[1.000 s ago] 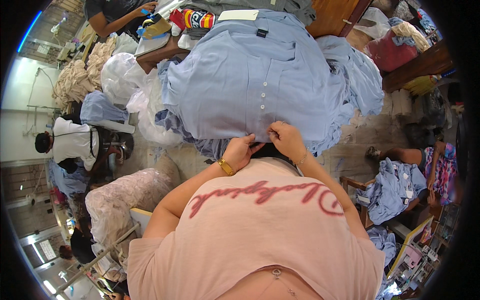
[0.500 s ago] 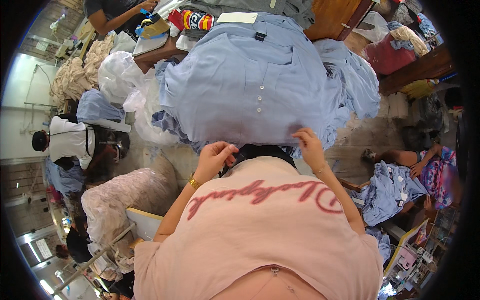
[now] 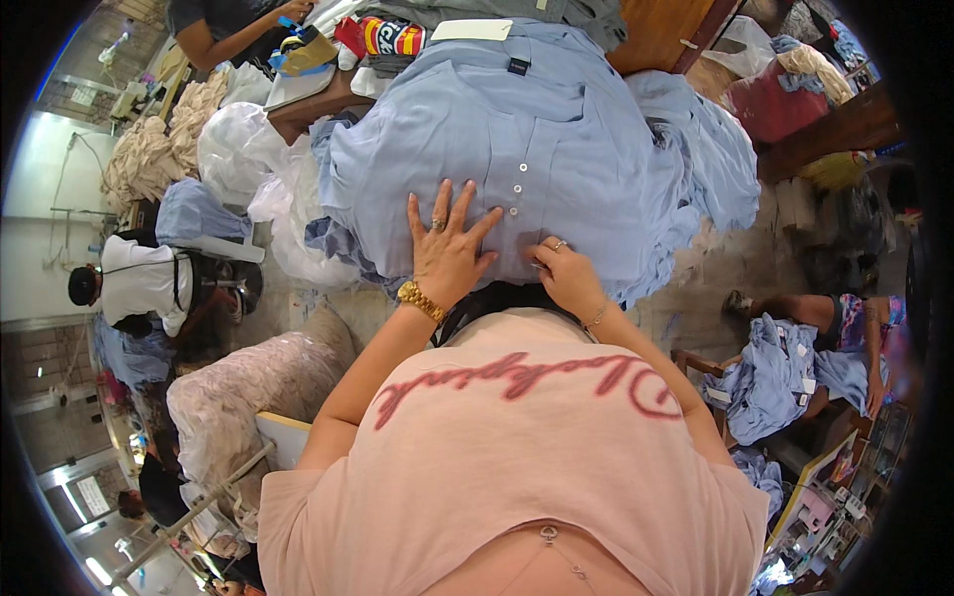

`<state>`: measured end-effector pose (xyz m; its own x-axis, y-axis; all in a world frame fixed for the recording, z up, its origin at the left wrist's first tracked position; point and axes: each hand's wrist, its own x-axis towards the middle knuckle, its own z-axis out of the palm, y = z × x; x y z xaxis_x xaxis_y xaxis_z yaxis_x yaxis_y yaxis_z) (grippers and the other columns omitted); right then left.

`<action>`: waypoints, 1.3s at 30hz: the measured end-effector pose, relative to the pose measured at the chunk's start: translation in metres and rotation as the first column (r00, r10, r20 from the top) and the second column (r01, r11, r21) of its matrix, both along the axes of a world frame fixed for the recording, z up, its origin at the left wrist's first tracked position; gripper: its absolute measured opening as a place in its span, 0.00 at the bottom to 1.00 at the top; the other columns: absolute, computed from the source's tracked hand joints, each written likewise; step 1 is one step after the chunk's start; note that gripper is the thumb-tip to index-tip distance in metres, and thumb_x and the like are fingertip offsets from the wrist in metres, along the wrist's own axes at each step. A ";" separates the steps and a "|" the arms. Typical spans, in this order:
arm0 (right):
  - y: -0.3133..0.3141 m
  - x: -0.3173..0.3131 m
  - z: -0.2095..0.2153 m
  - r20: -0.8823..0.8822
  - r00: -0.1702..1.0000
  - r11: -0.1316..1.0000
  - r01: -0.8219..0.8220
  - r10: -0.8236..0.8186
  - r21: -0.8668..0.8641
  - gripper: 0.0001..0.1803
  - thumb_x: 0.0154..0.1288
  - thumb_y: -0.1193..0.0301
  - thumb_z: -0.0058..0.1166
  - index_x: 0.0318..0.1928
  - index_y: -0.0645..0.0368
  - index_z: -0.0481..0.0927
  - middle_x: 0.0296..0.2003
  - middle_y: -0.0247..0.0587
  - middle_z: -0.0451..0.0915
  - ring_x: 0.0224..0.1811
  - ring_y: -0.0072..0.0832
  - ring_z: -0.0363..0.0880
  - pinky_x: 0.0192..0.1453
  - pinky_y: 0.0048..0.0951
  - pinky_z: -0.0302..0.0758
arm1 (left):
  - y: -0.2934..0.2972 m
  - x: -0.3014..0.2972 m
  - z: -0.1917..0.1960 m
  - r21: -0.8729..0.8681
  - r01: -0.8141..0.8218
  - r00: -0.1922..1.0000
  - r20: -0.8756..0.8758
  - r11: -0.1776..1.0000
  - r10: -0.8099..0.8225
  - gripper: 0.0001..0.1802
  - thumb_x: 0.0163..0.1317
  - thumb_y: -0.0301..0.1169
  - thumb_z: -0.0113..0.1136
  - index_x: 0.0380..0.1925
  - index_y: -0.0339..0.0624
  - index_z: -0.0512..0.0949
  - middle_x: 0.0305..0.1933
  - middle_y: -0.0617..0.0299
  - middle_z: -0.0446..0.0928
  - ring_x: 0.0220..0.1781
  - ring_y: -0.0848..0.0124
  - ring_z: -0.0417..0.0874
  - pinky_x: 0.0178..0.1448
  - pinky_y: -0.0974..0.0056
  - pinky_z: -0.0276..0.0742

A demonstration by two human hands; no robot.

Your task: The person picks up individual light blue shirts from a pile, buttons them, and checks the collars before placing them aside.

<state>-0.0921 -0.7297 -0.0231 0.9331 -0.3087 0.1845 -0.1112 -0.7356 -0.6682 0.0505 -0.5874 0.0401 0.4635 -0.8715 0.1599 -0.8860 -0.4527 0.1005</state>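
Observation:
A light blue blouse (image 3: pixel 417 139) lies spread face up in front of me, on top of a pile of similar garments. Small white buttons (image 3: pixel 518 189) run down its front placket, and a dark label sits at the neck. My left hand (image 3: pixel 445 248) rests flat on the cloth left of the buttons, fingers spread. Just below and right of the lowest button, my right hand (image 3: pixel 569 276) has its fingers pinched together at the cloth. What sits between those fingertips is too small to make out. A blank-looking pale card (image 3: pixel 471 30) lies beyond the neckline.
More blue garments (image 3: pixel 696 149) hang off the pile's right side. Clear plastic bags (image 3: pixel 238 139) bunch at the left, near a large stuffed sack (image 3: pixel 248 397). A tape dispenser (image 3: pixel 303 52) stands at the far left. Co-workers sit on both sides, one with blue garments (image 3: pixel 770 382).
Both hands have come onto the blouse. My left hand has moved forward and spread flat; my right has moved left and closed near the placket. The co-worker at right has shifted an arm.

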 end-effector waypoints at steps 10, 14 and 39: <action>-0.074 -0.117 -0.114 0.029 0.654 0.624 0.707 -0.756 0.333 0.20 0.57 0.75 0.50 0.52 0.62 0.70 0.44 0.44 0.73 0.20 0.24 0.68 0.25 0.25 0.68 | 0.082 0.067 -0.033 -0.588 -0.526 0.811 -0.565 0.614 0.153 0.24 0.59 0.38 0.56 0.56 0.51 0.67 0.61 0.60 0.62 0.63 0.68 0.60 0.64 0.55 0.54; -0.080 -0.128 -0.103 -0.372 0.642 0.141 0.603 -0.671 0.785 0.20 0.60 0.72 0.51 0.53 0.62 0.69 0.41 0.38 0.75 0.13 0.15 0.62 0.15 0.17 0.60 | 0.101 0.080 -0.057 -0.325 -0.906 0.310 -0.946 0.272 -0.096 0.19 0.63 0.32 0.50 0.54 0.45 0.65 0.54 0.62 0.67 0.54 0.71 0.68 0.54 0.66 0.66; -0.081 -0.136 -0.103 -0.320 0.399 -0.034 0.580 -0.859 0.814 0.08 0.58 0.71 0.56 0.35 0.55 0.71 0.16 0.25 0.62 0.13 0.15 0.58 0.15 0.17 0.57 | 0.152 0.080 -0.066 -0.244 -0.815 0.241 -0.968 0.525 -0.075 0.11 0.61 0.35 0.55 0.21 0.48 0.72 0.23 0.76 0.66 0.27 0.84 0.64 0.36 0.75 0.61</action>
<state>-0.2282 -0.8111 -0.1265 0.0621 -0.8857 -0.4602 0.0033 0.4612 -0.8873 0.1307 -0.4358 -0.0261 0.9065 -0.3572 -0.2252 0.2081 -0.0860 0.9743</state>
